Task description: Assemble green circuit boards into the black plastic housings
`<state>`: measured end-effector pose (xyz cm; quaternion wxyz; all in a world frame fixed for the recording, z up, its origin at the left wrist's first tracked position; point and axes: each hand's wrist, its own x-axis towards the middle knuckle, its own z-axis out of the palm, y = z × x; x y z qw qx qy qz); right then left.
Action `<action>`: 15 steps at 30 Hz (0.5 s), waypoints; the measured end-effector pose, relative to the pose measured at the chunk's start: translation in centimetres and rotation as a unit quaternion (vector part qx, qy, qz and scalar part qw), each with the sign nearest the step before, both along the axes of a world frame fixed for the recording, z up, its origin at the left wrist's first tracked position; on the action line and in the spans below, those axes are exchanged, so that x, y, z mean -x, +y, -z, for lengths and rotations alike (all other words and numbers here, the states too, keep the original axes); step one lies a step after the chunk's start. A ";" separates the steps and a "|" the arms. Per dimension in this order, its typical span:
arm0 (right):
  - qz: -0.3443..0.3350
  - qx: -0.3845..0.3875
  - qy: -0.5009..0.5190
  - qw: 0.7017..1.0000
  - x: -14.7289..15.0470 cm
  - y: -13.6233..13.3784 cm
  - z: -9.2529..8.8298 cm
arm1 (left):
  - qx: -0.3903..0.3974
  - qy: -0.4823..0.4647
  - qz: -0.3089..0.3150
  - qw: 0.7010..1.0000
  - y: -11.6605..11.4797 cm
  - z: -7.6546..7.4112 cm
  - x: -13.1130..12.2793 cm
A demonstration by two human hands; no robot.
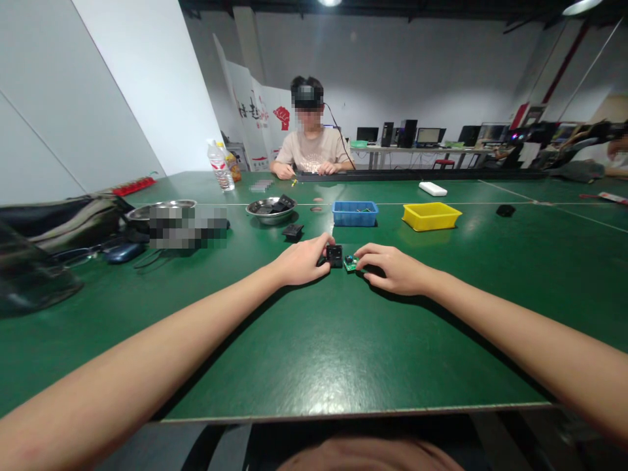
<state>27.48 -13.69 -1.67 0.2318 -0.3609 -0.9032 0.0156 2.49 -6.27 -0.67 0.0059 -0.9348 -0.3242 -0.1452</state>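
My left hand [307, 260] grips a small black plastic housing [334, 256], thumb and fingers closed at its left side, just above the green table. Close to its right, my right hand [392, 268] has its fingertips on the edge of a small green circuit board [350, 263] with a dark part on top. A narrow gap separates the housing from the board. Behind my left hand lies another black plastic part [293, 232], apart from both hands.
Beyond my hands stand a metal bowl [271, 210] of black parts, a blue tray [355, 214] with small pieces and a yellow tray [432, 216]. A bottle [220, 166], a white box [432, 189] and a black piece [505, 210] are farther out. A person [314, 144] sits opposite.
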 end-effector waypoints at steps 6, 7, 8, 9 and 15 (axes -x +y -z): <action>-0.009 0.004 0.001 1.000 0.0 0.0 -0.2 | 0.001 0.005 -0.002 1.000 0.0 0.0 0.0; -0.009 0.004 0.000 1.000 0.0 0.0 -0.2 | 0.000 0.005 -0.002 1.000 0.0 0.0 0.0; -0.009 0.004 0.000 1.000 0.1 0.0 -0.3 | -0.001 0.005 -0.001 1.000 0.0 0.0 0.0; -0.008 0.005 0.001 1.000 0.1 -0.1 -0.3 | -0.001 0.005 -0.001 1.000 0.0 0.0 0.0; -0.006 0.011 0.010 1.000 0.2 -0.2 -0.4 | -0.005 0.009 0.004 1.000 0.2 0.0 0.0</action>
